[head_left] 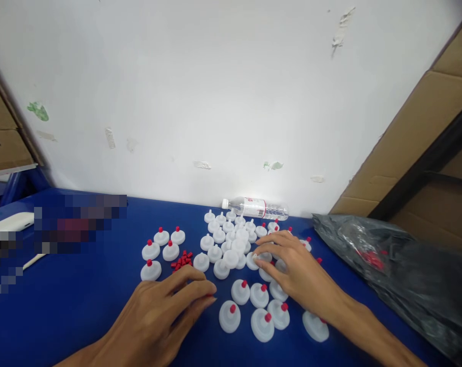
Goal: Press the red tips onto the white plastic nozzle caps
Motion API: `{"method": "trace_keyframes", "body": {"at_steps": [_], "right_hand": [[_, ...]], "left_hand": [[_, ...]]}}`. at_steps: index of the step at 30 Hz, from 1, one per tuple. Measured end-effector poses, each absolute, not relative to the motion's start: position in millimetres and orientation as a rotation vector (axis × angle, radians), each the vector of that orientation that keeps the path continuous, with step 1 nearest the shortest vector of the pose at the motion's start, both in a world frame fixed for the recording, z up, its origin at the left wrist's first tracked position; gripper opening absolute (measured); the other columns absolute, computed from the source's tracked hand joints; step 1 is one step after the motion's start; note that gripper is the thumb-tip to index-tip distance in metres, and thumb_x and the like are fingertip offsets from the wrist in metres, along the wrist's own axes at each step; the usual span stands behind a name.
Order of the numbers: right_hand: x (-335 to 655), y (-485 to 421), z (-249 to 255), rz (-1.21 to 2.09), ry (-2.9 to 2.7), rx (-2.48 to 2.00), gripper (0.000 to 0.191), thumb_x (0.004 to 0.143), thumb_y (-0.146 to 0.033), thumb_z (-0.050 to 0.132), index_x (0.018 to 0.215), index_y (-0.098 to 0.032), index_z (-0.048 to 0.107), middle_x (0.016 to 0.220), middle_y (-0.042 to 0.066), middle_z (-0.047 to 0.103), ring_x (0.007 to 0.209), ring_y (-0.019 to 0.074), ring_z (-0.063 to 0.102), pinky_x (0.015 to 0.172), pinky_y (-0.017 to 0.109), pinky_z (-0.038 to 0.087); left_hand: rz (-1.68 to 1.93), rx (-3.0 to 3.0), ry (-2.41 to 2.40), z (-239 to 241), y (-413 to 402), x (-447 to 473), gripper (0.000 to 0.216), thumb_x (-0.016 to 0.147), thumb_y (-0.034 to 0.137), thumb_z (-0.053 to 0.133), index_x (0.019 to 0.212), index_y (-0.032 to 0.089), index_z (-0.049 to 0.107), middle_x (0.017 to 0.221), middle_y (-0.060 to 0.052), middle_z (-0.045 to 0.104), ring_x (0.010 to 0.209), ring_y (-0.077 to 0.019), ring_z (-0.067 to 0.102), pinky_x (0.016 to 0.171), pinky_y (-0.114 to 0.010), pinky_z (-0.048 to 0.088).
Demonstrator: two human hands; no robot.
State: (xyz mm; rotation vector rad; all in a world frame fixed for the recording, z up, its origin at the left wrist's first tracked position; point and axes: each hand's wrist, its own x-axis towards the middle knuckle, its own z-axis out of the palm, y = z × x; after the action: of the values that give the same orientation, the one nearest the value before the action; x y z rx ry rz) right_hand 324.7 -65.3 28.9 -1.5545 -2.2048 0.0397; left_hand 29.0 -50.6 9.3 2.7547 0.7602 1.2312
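Many small white plastic caps lie on a blue table (81, 316). A bare white cluster (226, 239) sits at the middle. Caps with red tips form one group at the left (160, 250) and another near the front (259, 308). A small heap of loose red tips (182, 260) lies between them. My left hand (165, 316) rests on the table just below the red heap, fingers together and pinched on something I cannot make out. My right hand (292, 270) lies over the caps, fingertips touching a white cap (262, 256).
A clear water bottle (255, 208) lies on its side against the white wall. A black plastic bag (399, 270) with red pieces inside fills the right side. Cardboard boxes (417, 127) stand at the right and far left. A white object (11, 221) lies at the left edge.
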Motion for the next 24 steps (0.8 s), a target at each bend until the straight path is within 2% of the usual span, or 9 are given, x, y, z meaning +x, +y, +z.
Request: {"method": "trace_keyframes", "body": {"at_steps": [5, 8, 10, 15, 21, 24], "right_hand": [[323.1, -69.5, 37.7, -0.068, -2.128, -1.49, 0.015, 0.107, -0.032, 0.056, 0.11, -0.027, 0.07, 0.125, 0.007, 0.076, 0.119, 0.0284, 0.071, 0.102, 0.051, 0.056], [315.9, -77.5, 42.9, -0.099, -2.037, -1.415, 0.011, 0.109, -0.031, 0.051, 0.112, -0.025, 0.06, 0.126, 0.01, 0.077, 0.117, 0.0269, 0.075, 0.088, 0.04, 0.064], [307.9, -84.4, 44.0, -0.133, -2.048, -1.307, 0.007, 0.109, -0.028, 0.051, 0.112, -0.024, 0.057, 0.126, 0.012, 0.077, 0.114, 0.0245, 0.076, 0.085, 0.034, 0.065], [286.2, -99.5, 43.8, -0.321, -2.181, -1.042, 0.017, 0.107, -0.016, 0.053, 0.119, -0.022, 0.064, 0.127, 0.01, 0.075, 0.112, 0.0198, 0.075, 0.096, 0.033, 0.061], [274.7, -103.1, 42.4, -0.382, -2.215, -0.905, 0.013, 0.106, -0.029, 0.063, 0.109, -0.02, 0.071, 0.102, 0.006, 0.08, 0.081, 0.0179, 0.075, 0.073, 0.032, 0.06], [271.0, -103.7, 43.1, -0.413, -2.228, -0.882, 0.021, 0.107, -0.037, 0.061, 0.106, -0.02, 0.073, 0.097, 0.005, 0.08, 0.078, 0.0173, 0.075, 0.073, 0.032, 0.061]], "left_hand": [[1.227, 2.799, 0.708, 3.6, -46.7, 25.3, 0.03, 0.116, 0.027, 0.039, 0.119, 0.027, 0.069, 0.105, 0.003, 0.077, 0.074, -0.0066, 0.075, 0.056, -0.017, 0.049], [1.245, 2.814, 0.691, 4.6, -45.8, 23.7, 0.03, 0.115, 0.024, 0.04, 0.121, 0.025, 0.069, 0.107, 0.002, 0.078, 0.078, -0.0059, 0.075, 0.057, -0.014, 0.05], [1.293, 2.821, 0.677, 8.1, -46.8, 23.4, 0.028, 0.115, 0.022, 0.042, 0.122, 0.024, 0.069, 0.107, 0.001, 0.079, 0.082, -0.0055, 0.076, 0.06, -0.012, 0.051], [1.421, 2.88, 0.655, 17.7, -50.8, 24.6, 0.028, 0.115, 0.026, 0.043, 0.114, 0.025, 0.072, 0.101, 0.004, 0.082, 0.085, -0.0056, 0.078, 0.063, -0.013, 0.053], [1.327, 2.788, 0.559, 8.8, -51.7, 23.9, 0.021, 0.113, 0.031, 0.051, 0.113, 0.024, 0.071, 0.094, 0.003, 0.08, 0.078, -0.0061, 0.077, 0.064, -0.012, 0.055], [1.265, 2.788, 0.527, 4.5, -53.1, 23.0, 0.019, 0.113, 0.028, 0.052, 0.115, 0.024, 0.071, 0.096, 0.003, 0.08, 0.074, -0.0062, 0.076, 0.063, -0.012, 0.055]]}}
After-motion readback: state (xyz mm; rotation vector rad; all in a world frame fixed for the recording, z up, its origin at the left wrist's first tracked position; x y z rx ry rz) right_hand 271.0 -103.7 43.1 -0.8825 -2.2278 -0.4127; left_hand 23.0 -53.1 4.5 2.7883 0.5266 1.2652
